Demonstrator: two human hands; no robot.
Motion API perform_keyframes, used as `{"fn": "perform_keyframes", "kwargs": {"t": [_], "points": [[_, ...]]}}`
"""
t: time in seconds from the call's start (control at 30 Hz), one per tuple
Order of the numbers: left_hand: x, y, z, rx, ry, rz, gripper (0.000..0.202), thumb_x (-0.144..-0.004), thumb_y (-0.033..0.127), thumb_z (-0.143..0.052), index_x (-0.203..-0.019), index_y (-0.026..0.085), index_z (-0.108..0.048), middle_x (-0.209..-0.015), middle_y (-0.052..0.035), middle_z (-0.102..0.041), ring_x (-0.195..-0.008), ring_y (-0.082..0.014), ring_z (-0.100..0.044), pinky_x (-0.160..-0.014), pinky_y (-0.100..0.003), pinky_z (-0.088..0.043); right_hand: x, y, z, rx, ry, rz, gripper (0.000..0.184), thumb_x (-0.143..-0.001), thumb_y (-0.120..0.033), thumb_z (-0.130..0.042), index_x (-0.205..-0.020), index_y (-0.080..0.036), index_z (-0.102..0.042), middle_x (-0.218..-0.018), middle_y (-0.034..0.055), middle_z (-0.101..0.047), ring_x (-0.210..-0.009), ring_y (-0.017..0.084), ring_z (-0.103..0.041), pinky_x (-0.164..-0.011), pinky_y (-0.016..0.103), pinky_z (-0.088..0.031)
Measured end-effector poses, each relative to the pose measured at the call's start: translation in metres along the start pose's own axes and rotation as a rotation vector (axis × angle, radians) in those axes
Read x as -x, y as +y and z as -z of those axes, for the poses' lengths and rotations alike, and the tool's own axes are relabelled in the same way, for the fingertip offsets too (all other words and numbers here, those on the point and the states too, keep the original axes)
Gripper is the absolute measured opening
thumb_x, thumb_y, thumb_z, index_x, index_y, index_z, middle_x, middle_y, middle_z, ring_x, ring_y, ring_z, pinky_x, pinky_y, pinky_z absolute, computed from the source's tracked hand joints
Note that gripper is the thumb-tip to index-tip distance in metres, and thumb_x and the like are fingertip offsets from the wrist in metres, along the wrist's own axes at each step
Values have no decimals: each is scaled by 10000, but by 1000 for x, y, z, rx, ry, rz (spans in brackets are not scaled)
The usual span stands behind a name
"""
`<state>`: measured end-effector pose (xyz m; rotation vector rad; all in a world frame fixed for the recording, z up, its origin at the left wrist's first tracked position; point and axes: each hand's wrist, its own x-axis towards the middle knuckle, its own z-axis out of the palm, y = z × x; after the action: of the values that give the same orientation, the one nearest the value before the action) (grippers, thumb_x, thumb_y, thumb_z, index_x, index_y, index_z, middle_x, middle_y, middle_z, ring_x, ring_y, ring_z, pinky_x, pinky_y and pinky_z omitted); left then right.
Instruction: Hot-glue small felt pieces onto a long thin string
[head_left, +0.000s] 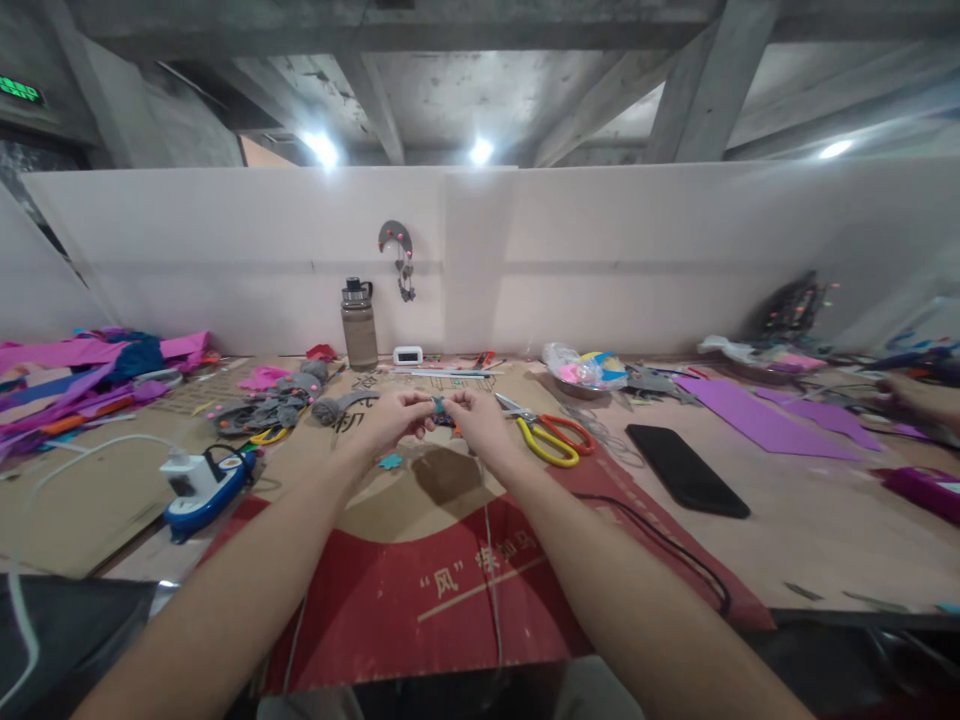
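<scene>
My left hand (401, 418) and my right hand (474, 416) meet over the cardboard, both with fingertips pinched. Between them is a small teal piece (439, 404), which looks like cut felt; its exact shape is partly hidden by the fingers. A pale thread (491, 575) runs down over the red part of the cardboard (375, 610) below my right hand. Just under my left hand lies a teal flower-like cutout (389, 461). Scissors (551, 442) with yellow and orange handles lie right of my right hand.
A black phone (686, 470) and purple sheets (765, 420) lie to the right. Left are a blue power strip (206, 500), grey felt pieces (274, 405) and a pink-purple fabric pile (97, 375). A bottle (360, 330) stands behind. Another person's hand (919, 400) shows far right.
</scene>
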<state>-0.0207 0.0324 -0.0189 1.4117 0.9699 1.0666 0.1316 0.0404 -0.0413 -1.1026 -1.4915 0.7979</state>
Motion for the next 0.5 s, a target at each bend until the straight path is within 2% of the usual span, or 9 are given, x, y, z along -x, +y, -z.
{"fn": "perform_keyframes", "kwargs": {"t": [0.13,0.23,0.33,0.4,0.5], "points": [[-2,-2,2,5,39,-12,215,-659,291,-699,-744,107,-624,-574,-39,-619,-485,-94,-547,-493,-211,-441,4,-3,-2,16,3,59,191,-713,-358,-523,-720,-172,-569,-634,-6,-560,-568,112,-476,-517,222,-364],[0,2,1,91,25,8,187,-672,261,-676,-752,99,-626,-623,-61,-633,-557,-118,-591,-554,-238,-479,5,-5,-3,4,2,72,182,-717,-340,-516,-749,-170,-572,-641,-10,-550,-561,106,-464,-509,216,-363],[1,5,0,153,45,29,150,-664,191,-620,-787,105,-630,-687,-70,-640,-574,-128,-599,-528,-244,-467,5,-4,-3,17,16,54,181,-710,-338,-516,-740,-169,-574,-620,-19,-533,-556,103,-454,-499,209,-356],[-1,5,3,144,147,8,139,-637,129,-567,-762,116,-627,-668,-48,-620,-520,-100,-556,-466,-215,-410,4,-3,-3,23,22,37,181,-703,-344,-525,-719,-171,-572,-593,-26,-519,-545,100,-443,-494,207,-353],[-5,2,13,97,376,-64,91,-600,86,-485,-594,134,-562,-517,13,-503,-406,-49,-389,-396,-186,-256,4,-3,-3,4,11,22,168,-695,-339,-536,-688,-174,-565,-565,-28,-511,-527,97,-437,-491,210,-353]]}}
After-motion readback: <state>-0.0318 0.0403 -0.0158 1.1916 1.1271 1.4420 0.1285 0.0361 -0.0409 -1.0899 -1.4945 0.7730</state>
